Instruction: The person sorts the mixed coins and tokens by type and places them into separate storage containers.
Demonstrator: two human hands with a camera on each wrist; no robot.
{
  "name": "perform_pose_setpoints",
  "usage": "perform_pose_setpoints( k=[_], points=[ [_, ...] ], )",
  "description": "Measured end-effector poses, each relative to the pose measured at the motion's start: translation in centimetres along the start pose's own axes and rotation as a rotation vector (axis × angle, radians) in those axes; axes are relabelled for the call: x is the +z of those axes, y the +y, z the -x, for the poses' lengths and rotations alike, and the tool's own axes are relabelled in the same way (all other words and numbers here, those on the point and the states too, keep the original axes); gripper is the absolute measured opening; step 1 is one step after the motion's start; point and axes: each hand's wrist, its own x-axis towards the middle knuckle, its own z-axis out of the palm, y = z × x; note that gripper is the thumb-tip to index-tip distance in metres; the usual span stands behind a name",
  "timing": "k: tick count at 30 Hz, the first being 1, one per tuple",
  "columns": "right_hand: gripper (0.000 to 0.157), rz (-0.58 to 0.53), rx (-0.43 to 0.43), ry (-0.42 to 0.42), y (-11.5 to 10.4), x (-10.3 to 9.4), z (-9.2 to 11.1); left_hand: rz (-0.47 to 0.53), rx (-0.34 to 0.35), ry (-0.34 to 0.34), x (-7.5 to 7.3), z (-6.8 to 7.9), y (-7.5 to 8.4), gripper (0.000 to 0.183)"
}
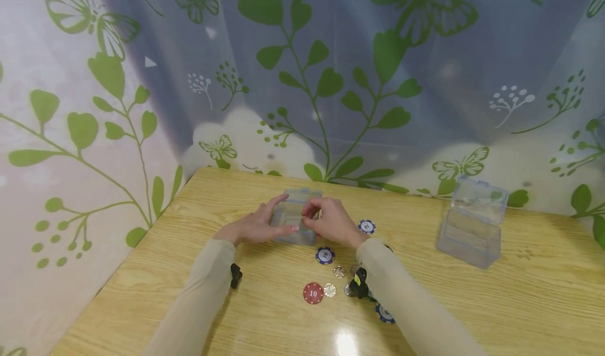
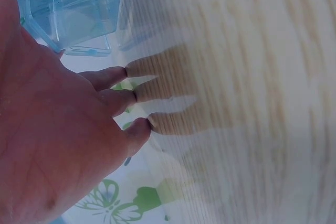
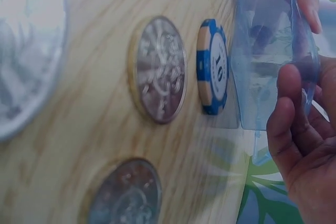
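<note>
A clear bluish plastic box (image 1: 295, 236) stands on the table with its lid raised at the far side. My left hand (image 1: 257, 224) holds it from the left, thumb across the near side and index finger at the far corner. In the left wrist view, other fingertips (image 2: 137, 129) of that hand touch the tabletop. My right hand (image 1: 331, 218) is at the box's right side, its thumb and fingers brought together over the opening. In the right wrist view, its curled fingers (image 3: 289, 85) overlap the box wall; I cannot tell what lies between them.
Nearby lie blue-and-white chips (image 1: 325, 255), a red chip (image 1: 313, 293) and several silvery coins (image 1: 330, 290), some partly under the right forearm. At the right stands a second clear box (image 1: 468, 240), its lid up. A patterned curtain (image 1: 331, 109) hangs behind the table (image 1: 264, 303).
</note>
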Motion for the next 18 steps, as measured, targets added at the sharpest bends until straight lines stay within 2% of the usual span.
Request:
perform_pose_setpoints(
  k=[12,18],
  points=[
    [0.017,-0.018,-0.041,0.047,-0.5,-1.2,1.4,-0.025,-0.008,0.006,0.0,-0.2,-0.1,0.102],
    [0.015,0.073,-0.081,0.035,-1.0,-2.7,3.3,-0.038,-0.005,0.014,0.1,-0.3,-0.3,0.101]
  ],
)
